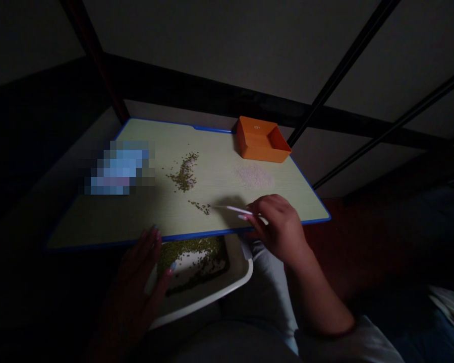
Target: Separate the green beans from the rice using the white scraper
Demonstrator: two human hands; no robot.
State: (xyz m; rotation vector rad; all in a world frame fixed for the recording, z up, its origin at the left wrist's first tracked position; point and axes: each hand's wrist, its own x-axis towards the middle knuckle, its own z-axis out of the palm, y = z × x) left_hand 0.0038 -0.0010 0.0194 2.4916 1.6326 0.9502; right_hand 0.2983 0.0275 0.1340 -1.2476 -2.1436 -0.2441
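Observation:
Pinched in my right hand (pixel 278 222) is a slim pale stick-like tool (pixel 239 209), its thin tip pointing left; its exact kind is unclear. The tip reaches a small scatter of green grains (pixel 200 206) on the board. Behind lies a larger pile of green grains (pixel 183 179) mixed with some pale ones. A patch of pale grains (pixel 254 175) is spread to the right. My left hand (pixel 142 275) is open, fingers apart, at the board's front edge beside a white tub (pixel 204 301) that holds many green grains.
The pale, blue-edged tabletop (pixel 151 222) carries everything. An orange open box (pixel 265 146) stands at its back right. A blurred-out bluish item (pixel 119 169) lies at the left. A panelled wall (pixel 212 50) rises behind, and the room is dim.

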